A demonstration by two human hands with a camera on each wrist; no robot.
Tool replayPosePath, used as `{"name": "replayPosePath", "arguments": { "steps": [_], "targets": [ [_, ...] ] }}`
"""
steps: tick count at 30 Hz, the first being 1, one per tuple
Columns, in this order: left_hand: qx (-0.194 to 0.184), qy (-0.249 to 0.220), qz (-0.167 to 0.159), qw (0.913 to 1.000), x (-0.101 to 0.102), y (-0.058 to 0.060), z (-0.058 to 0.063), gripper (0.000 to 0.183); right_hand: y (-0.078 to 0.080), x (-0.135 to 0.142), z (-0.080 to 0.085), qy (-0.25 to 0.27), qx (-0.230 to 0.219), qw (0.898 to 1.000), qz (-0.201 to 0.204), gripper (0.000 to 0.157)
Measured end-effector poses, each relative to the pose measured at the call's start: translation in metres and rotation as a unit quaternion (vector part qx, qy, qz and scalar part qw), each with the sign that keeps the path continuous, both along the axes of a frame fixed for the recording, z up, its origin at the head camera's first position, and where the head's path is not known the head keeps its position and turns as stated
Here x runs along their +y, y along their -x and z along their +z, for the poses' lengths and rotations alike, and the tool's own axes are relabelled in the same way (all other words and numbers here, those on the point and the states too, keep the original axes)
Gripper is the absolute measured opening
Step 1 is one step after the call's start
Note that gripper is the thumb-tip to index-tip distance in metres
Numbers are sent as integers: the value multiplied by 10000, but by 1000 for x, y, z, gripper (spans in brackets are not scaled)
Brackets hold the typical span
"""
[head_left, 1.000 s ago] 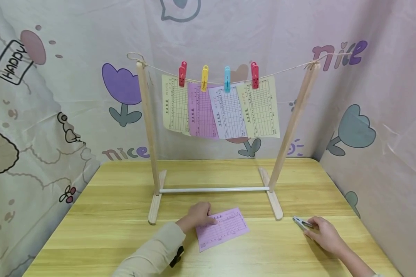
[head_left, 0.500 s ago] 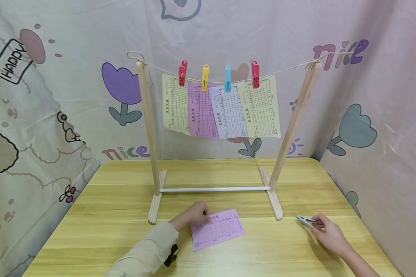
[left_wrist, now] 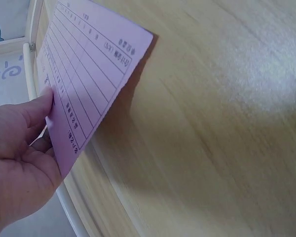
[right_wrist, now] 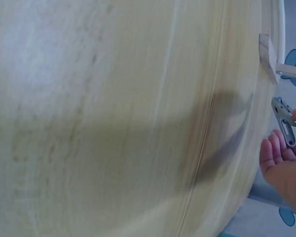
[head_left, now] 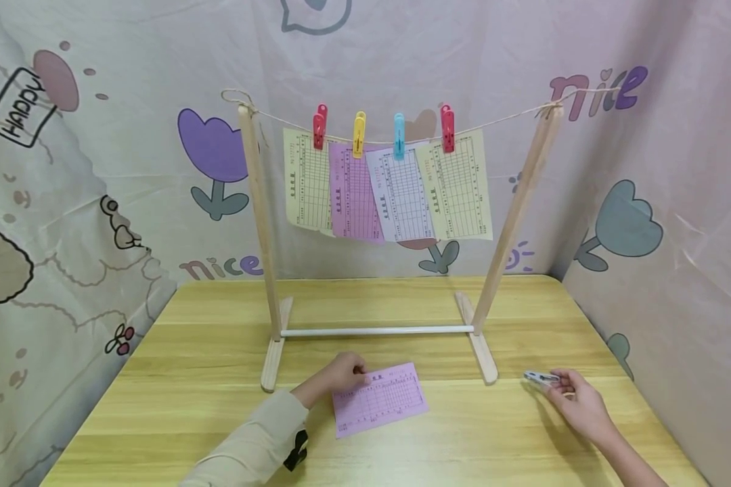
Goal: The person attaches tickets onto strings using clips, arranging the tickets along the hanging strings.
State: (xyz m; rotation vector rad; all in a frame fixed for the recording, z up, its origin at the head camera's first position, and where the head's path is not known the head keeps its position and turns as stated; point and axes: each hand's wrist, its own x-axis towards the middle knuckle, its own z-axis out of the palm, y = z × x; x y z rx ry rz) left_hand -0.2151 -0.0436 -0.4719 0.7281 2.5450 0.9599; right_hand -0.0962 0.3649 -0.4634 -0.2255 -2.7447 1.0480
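My left hand (head_left: pixel 345 374) pinches a pink printed form (head_left: pixel 380 400) by its far left edge, low over the table. In the left wrist view the thumb lies on the printed face of the form (left_wrist: pixel 89 64), fingers behind it, and the sheet tilts up off the wood. Off to the right, my right hand (head_left: pixel 581 404) holds a grey clothespin (head_left: pixel 541 377) between thumb and fingers, above its own shadow. The right wrist view shows the clothespin (right_wrist: pixel 284 122) at the right edge, where part of the hand is cut off.
Behind the hands stands a wooden rack (head_left: pixel 260 230) with a white crossbar (head_left: pixel 378 331) and a string. Several forms hang there, from red (head_left: pixel 319 127), yellow (head_left: pixel 359 135) and blue (head_left: pixel 399 136) clothespins and a second red one. A printed curtain (head_left: pixel 128 203) surrounds the table (head_left: pixel 219 304).
The left hand has drawn the pink form slightly to the left. The right hand has lifted the grey clothespin a little and turned it nearly level.
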Motion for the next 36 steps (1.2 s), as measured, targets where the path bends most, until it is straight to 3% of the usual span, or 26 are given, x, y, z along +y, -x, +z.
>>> {"name": "replayPosePath", "arguments": {
  "steps": [4,14,21,28,32,36],
  "targets": [
    [46,-134,-25,9999,-1,-2,2,6,2,-4,1,151,212,9994,-215,33],
    [114,-467,77,9988,-1,-5,2,6,5,-10,15,863,-194,9953,-396,37],
    [460,-893,205,9947,3,-5,5,7,8,-15,25,1006,18,9948,-151,42],
    [359,-1342,597,9885,10,-10,8,5,14,-20,36,1377,16,9905,-65,48],
    [281,-1560,776,9843,14,-12,9,7,19,-23,43,1908,176,9814,-138,41],
    [207,-1858,986,9774,20,-14,9,9,24,-25,51,2610,579,9636,8,24]
  ]
}}
